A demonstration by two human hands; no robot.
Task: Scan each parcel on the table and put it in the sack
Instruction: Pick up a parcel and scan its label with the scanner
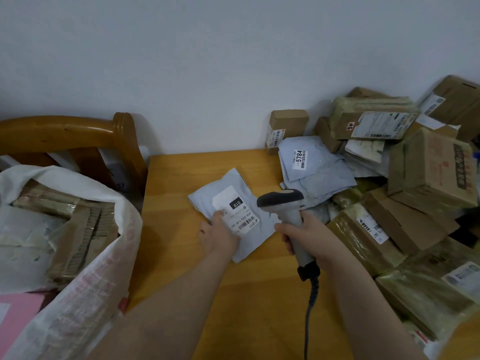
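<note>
gripping a barcode scanner (281, 201), the right hand (309, 239) has its fingers wrapped fully round the pale handle. the scanner's dark head points left and down toward a mailer parcel (235, 189). its cable (310, 305) hangs from the handle base toward the near edge of the table (179, 258). the mailer parcel, pale grey, lies flat near the middle of the table, its white label (240, 213) facing up. the left hand (219, 236) rests on the parcel's near left corner, fingers laid on top and fairly straight, one fingertip touching the label edge; thumb position cannot be told. a pile of parcels (405, 183), brown cartons and grey bags, covers the right side of the table up to the far right corner. the sack (85, 276), white woven, stands open just off the left edge, cartons visible inside. a wooden chair back (78, 131) stands behind the sack.
</note>
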